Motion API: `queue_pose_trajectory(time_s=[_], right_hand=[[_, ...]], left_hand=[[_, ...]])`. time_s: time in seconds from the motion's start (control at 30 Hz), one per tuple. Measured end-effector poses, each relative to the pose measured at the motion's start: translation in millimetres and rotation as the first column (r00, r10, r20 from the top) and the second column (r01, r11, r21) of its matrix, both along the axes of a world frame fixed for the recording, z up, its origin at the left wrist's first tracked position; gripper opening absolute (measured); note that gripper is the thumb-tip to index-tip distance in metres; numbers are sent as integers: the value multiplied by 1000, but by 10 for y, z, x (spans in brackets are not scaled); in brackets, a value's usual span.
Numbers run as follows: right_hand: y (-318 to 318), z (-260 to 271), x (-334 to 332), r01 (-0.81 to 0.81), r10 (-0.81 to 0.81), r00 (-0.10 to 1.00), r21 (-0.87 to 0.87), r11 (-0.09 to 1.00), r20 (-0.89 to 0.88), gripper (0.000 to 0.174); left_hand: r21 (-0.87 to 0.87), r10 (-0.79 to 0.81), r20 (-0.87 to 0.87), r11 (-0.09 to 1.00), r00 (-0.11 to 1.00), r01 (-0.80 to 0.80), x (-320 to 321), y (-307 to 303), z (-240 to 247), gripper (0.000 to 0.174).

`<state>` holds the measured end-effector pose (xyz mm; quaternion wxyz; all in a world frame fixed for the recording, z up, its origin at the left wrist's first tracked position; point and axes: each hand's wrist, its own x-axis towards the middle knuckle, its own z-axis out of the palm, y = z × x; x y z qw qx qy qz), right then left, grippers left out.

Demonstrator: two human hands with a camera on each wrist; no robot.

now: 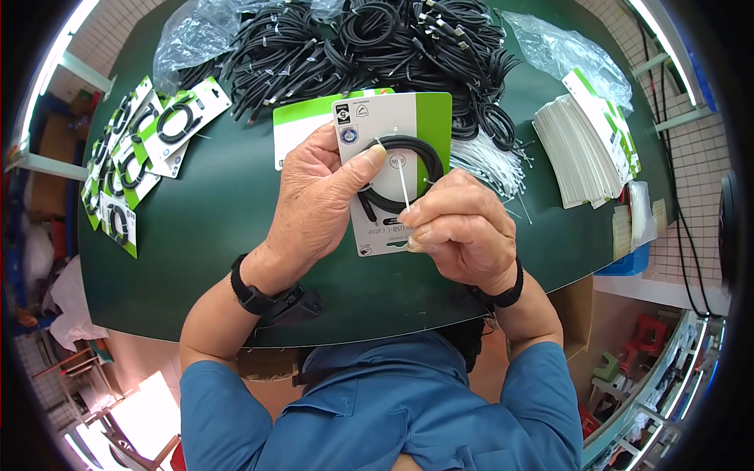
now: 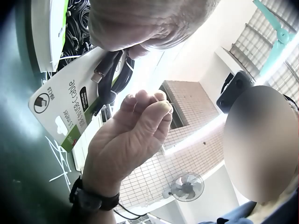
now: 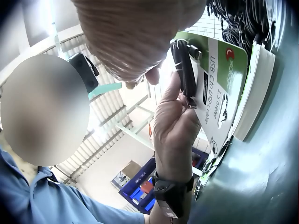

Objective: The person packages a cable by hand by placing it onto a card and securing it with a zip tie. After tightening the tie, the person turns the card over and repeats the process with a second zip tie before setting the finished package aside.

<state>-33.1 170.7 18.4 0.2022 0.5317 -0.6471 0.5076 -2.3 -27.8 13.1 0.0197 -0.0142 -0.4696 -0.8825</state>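
Observation:
My left hand (image 1: 314, 196) grips a white and green cardboard package card (image 1: 434, 118), its thumb pressing a coiled black USB-C cable (image 1: 430, 157) against the printed face. The coil lies flat on the card, with one connector end hanging at its lower left. My right hand (image 1: 467, 228) is at the card's lower right, thumb and fingertips pinching the end of a thin white cable tie (image 1: 404, 182). That tie stretches up across the middle of the coil. In the right wrist view the cable (image 3: 187, 70) stands out from the card (image 3: 217, 88), and the left thumb is on it.
A big heap of black cables (image 1: 314, 55) covers the table's far side, beside plastic bags (image 1: 196, 39). Loose white cable ties (image 1: 491, 169) lie right of the card. A stack of cards (image 1: 577, 153) stands at the right; several carded cables (image 1: 129, 149) lie at the left.

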Motion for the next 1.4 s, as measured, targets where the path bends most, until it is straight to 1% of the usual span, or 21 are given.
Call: queue_pose_trajectory(time_s=[0.17,0.27,0.43,0.53,0.57,0.67,0.7,0.77,0.83,0.93,0.97,1.07,1.1,1.2,1.23,1.33,1.37,1.4], right_hand=[[-23,-8,20,-21,21,999,1,1000,29,18],[-25,-4,18,-55,54,997,33,998,53,18],[-79,-83,18,-14,16,995,-22,1000,102,18],[-88,-74,-13,20,-21,998,15,1000,54,18],[-87,-70,-23,21,-22,998,18,1000,55,18],[-77,-59,-44,85,-84,996,44,995,-24,21],[-69,-57,-40,85,-84,996,48,995,-21,21],[-52,-50,-33,75,-77,997,58,995,25,21],[-41,-31,-28,71,-75,996,65,995,51,21],[-25,8,-27,27,-20,968,-24,999,250,23],[-10,0,-35,30,-23,967,-23,999,254,23],[51,-34,-65,159,-137,938,-44,986,319,23],[54,-44,-62,164,-142,935,-43,986,324,23],[46,-52,-68,282,-253,868,-5,959,427,23],[54,-44,-89,283,-254,867,-3,959,429,23],[86,-2,-182,233,-241,963,74,970,123,22],[80,-2,-201,231,-239,963,75,970,122,22],[71,-1,-220,249,-254,964,71,966,78,23]], left_hand=[[-21,-14,5,1000,1000,14,-5,-2,-26,34],[-28,-18,8,999,1000,18,-5,-4,-34,33],[-28,-23,16,999,1000,23,-14,-1,-63,32],[-39,-11,9,999,1000,11,-6,16,-65,31],[-62,-6,-1,998,1000,6,-2,22,-66,31],[-101,5,-17,995,1000,-7,10,38,-70,30],[-129,0,-26,992,1000,-3,16,41,-71,30],[-186,-12,-44,982,999,3,25,48,-77,30],[-194,-11,-46,981,999,2,26,63,-110,30],[-213,-15,-50,977,999,4,32,92,-145,30],[-215,-16,-51,977,999,5,37,101,-140,31],[-218,-26,-42,976,999,17,63,129,-116,31],[-224,-31,-45,974,998,20,70,136,-104,31],[-235,-38,-51,972,998,25,79,144,-106,32],[-245,-40,-50,969,998,26,77,133,-117,32],[-265,-39,-49,964,998,25,73,114,-133,33],[-263,-35,-51,965,998,21,71,113,-132,33],[-261,-30,-53,965,998,16,70,111,-129,33]])
